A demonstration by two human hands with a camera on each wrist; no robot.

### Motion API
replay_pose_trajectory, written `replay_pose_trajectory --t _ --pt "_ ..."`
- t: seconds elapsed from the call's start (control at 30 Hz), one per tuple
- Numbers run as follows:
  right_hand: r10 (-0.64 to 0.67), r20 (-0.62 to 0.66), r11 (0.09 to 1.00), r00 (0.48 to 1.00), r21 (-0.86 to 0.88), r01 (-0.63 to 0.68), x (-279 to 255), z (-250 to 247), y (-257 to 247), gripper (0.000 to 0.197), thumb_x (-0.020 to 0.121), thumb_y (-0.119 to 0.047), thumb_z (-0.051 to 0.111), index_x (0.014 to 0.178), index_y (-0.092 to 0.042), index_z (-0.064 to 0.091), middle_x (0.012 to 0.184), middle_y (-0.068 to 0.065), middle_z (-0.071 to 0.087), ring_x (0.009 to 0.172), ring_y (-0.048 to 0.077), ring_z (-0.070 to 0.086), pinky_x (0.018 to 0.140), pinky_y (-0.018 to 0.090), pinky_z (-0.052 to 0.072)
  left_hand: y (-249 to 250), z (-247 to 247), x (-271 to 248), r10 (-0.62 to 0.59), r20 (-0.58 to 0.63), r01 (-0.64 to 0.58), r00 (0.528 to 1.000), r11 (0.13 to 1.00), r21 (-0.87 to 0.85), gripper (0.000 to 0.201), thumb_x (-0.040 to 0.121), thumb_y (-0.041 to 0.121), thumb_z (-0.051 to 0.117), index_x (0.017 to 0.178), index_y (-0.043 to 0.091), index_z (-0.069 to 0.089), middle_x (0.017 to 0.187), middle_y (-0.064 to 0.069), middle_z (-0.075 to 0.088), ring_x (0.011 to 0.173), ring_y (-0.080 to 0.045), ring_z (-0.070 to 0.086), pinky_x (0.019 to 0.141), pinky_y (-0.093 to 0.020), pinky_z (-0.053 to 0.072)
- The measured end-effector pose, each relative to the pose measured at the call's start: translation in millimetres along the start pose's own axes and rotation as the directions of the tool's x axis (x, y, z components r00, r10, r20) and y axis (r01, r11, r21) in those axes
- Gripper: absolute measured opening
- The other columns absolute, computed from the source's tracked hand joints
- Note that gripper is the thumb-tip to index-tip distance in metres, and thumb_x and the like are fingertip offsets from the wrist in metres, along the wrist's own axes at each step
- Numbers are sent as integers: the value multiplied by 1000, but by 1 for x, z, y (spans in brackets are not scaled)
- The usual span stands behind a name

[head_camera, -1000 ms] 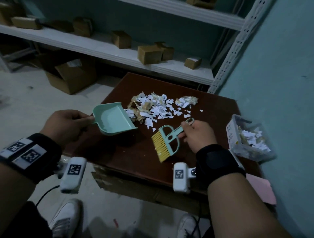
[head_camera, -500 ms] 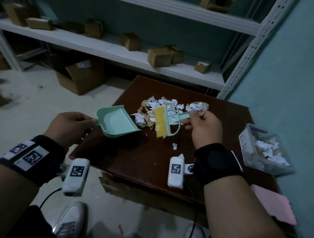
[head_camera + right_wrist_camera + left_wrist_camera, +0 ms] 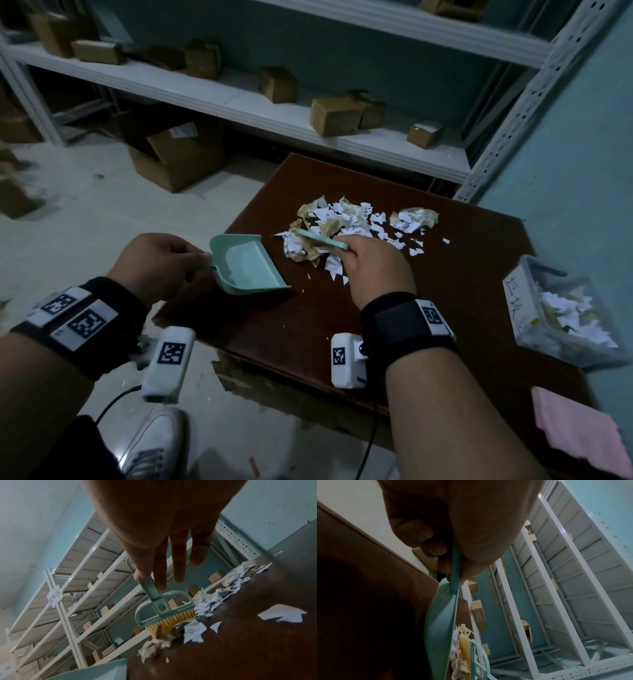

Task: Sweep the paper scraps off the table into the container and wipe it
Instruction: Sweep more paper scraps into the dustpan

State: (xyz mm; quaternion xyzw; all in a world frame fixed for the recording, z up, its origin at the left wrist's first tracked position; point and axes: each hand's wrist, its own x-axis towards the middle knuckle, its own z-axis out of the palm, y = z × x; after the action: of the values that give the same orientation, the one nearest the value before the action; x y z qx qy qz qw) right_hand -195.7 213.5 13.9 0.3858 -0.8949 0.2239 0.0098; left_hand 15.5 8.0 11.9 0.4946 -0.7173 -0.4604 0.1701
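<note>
White and tan paper scraps (image 3: 346, 222) lie heaped on the dark brown table (image 3: 462, 274). My left hand (image 3: 161, 260) grips the handle of a mint-green dustpan (image 3: 250, 263), whose mouth faces the heap at the table's left side. My right hand (image 3: 373, 263) holds a small green brush (image 3: 164, 609) by its handle; the yellow bristles are down in the near-left part of the heap, a short way right of the pan. In the left wrist view the dustpan (image 3: 441, 628) shows edge-on with brush and scraps just beyond its lip.
A clear plastic container (image 3: 561, 308) holding scraps stands at the table's right edge. A pink cloth (image 3: 579, 428) lies at the near right corner. White metal shelving (image 3: 274, 113) with cardboard boxes runs behind the table, and an open carton (image 3: 178, 154) sits on the floor.
My right hand has carried the brush from the near side up over the heap and set its bristles down into the scraps. The dustpan has stayed about where it was.
</note>
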Motion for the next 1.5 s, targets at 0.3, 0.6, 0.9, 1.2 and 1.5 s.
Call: replay_pose_trajectory --t 0.3,0.6,0.9,1.2,1.5 --pt "-59 125 995 990 -73 69 -6 -24 -2 22 102 -32 50 112 -36 69 90 -5 64 92 18 58 82 44 54 5 1 -7 -30 29 27 999 997 76 19 91 26 77 82 9 79 75 -13 72 61 -23 60 59 -30 52" --pt "-66 -65 988 996 -143 56 -16 -56 -7 39 103 -35 50 66 -27 39 66 -2 49 60 13 43 50 29 26 6 0 -6 -19 86 9 996 993 117 24 87 33 82 73 13 80 68 -9 74 61 -23 63 60 -33 53" --pt "98 -197 970 975 -198 -137 -12 -39 -2 38 97 -36 44 63 -21 41 57 -1 48 59 23 51 49 30 30 7 10 -8 16 125 -35 992 987 155 22 87 32 82 74 15 79 64 -7 71 54 -18 57 51 -27 45" --pt "-25 -42 992 999 -123 20 -16 -21 -32 39 98 -31 47 61 -20 39 57 -2 42 63 22 44 48 30 21 4 22 -4 37 137 -56 990 989 139 21 86 31 83 72 16 80 48 7 65 50 -13 55 53 -26 44" --pt "-37 -54 994 998 102 42 -16 -20 -35 37 98 -30 48 64 -17 42 56 1 45 48 17 39 47 30 25 2 28 -6 66 147 -93 987 979 184 20 85 36 83 72 21 80 62 4 72 62 -13 65 55 -25 45"
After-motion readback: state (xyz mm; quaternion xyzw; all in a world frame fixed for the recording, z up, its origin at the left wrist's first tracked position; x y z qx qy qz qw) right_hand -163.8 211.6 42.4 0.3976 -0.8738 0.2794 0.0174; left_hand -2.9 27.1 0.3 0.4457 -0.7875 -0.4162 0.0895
